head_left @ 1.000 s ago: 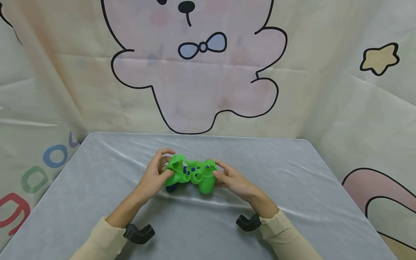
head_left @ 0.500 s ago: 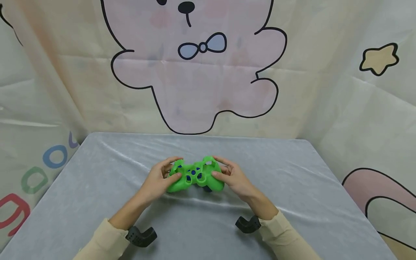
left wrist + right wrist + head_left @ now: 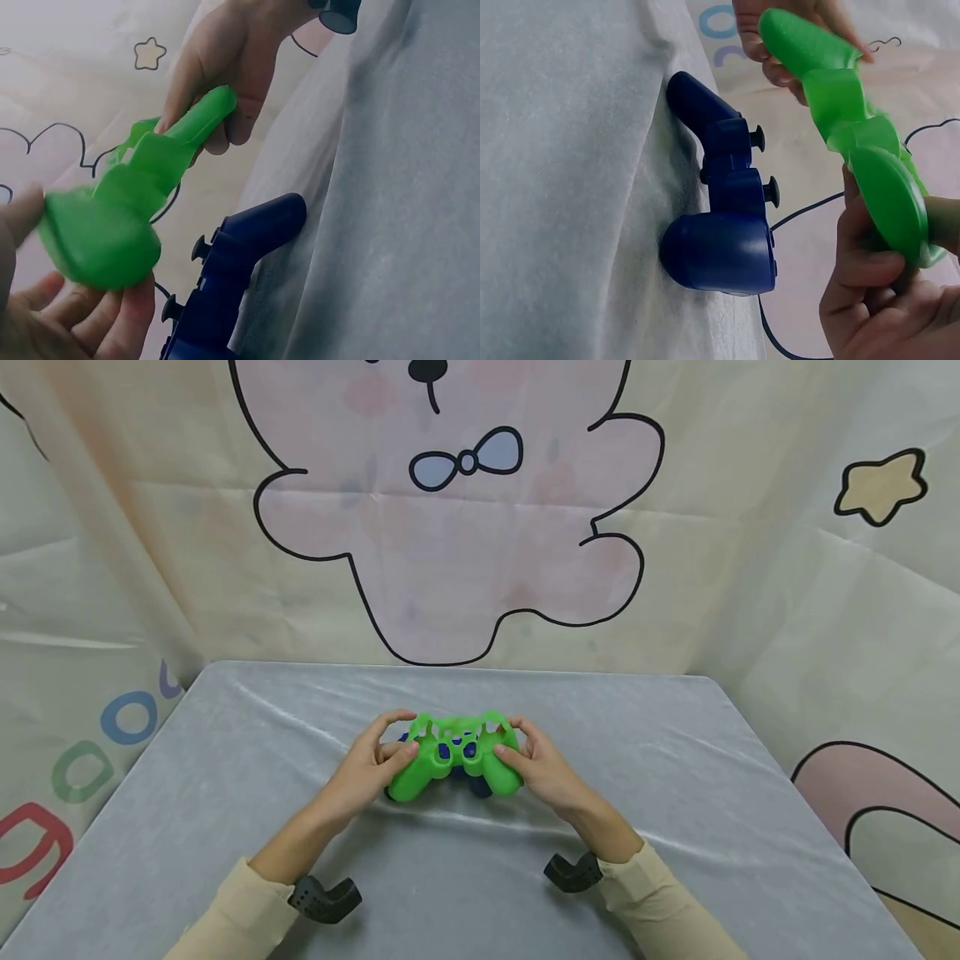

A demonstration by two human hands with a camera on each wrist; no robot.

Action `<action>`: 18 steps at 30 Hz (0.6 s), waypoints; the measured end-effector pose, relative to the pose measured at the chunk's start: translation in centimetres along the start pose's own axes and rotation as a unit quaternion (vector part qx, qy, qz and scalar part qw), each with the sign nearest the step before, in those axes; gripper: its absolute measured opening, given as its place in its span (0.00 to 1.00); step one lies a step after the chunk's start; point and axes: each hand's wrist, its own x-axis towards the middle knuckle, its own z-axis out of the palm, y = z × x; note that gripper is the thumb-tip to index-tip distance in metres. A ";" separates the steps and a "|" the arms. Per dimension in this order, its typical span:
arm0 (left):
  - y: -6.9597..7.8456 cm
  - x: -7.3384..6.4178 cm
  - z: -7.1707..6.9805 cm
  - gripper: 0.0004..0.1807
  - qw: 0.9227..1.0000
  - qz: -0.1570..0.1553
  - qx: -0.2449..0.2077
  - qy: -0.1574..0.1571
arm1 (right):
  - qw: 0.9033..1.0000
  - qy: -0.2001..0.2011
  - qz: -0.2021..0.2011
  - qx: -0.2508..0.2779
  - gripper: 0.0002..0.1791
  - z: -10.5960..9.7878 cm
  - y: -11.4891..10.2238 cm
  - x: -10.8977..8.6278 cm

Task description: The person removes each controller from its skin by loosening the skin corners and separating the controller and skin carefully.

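Note:
A bright green silicone controller cover (image 3: 495,770) is stretched between both hands, with cut-out openings in its face. My left hand (image 3: 367,768) grips its left end, thumb on the near face. At the other end, my right hand (image 3: 551,777) pinches the cover between thumb and fingers. Beneath it, a dark blue game controller (image 3: 724,251) rests on the table, its two thumbsticks pointing up. Both wrist views show a gap between cover and controller. In the head view the cover hides most of the controller.
A grey velvety cloth (image 3: 450,877) with soft folds covers the table. Behind it hangs a pale curtain (image 3: 750,585) printed with cartoon figures. Black wrist mounts (image 3: 325,900) sit on both forearms.
The cover, askew a second ago, first shifted right and now lies more level and centred over the controller. Both hands keep holding it. The head view has dipped slightly.

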 end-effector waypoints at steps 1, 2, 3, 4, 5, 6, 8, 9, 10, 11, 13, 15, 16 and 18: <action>0.0 0.0 0.0 0.32 1.000 0.006 -0.005 -0.012 | 1.000 0.005 0.001 -0.002 0.21 0.0 -0.1 0.0; 0.0 0.0 0.0 0.34 1.000 0.013 -0.012 -0.021 | 1.000 0.009 0.002 -0.005 0.23 0.0 -0.1 0.0; 0.0 0.0 -0.1 0.36 0.999 0.018 -0.021 -0.031 | 1.000 0.012 0.003 -0.004 0.24 0.0 -0.1 0.0; -0.1 0.0 -0.1 0.38 0.999 0.022 -0.030 -0.036 | 1.000 0.016 0.002 -0.004 0.26 0.0 -0.1 0.0; -0.1 0.0 -0.1 0.39 0.998 0.026 -0.035 -0.036 | 1.000 0.019 0.002 -0.002 0.27 0.0 -0.1 0.0; -0.1 0.0 -0.2 0.39 0.998 0.028 -0.037 -0.030 | 1.000 0.021 0.003 0.000 0.28 0.0 -0.1 0.0; -0.2 0.0 -0.2 0.39 0.998 0.034 -0.046 -0.012 | 1.000 0.024 0.000 0.003 0.28 -0.1 -0.1 0.0; -0.2 0.1 -0.3 0.38 0.998 0.035 -0.046 0.001 | 1.000 0.023 -0.002 0.005 0.28 -0.1 0.0 0.0; -0.2 0.1 -0.3 0.37 0.998 0.037 -0.046 0.015 | 1.000 0.023 -0.006 0.004 0.28 -0.2 0.0 0.0; -0.2 0.1 -0.3 0.36 0.998 0.036 -0.044 0.029 | 1.000 0.023 -0.009 0.003 0.29 -0.2 -0.1 0.0; -0.2 0.1 -0.4 0.34 0.997 0.034 -0.048 0.051 | 1.000 0.022 -0.018 0.001 0.30 -0.2 -0.1 -0.1; -0.1 0.1 -0.6 0.31 0.997 0.027 -0.041 0.065 | 0.999 0.018 -0.027 0.001 0.31 -0.2 -0.2 -0.1; -0.1 0.1 -0.7 0.30 0.997 0.027 -0.039 0.069 | 0.999 0.018 -0.031 0.002 0.32 -0.2 -0.2 -0.1; 0.1 0.1 -1.0 0.27 0.997 0.026 -0.026 0.073 | 0.999 0.016 -0.037 0.006 0.33 -0.2 -0.4 0.0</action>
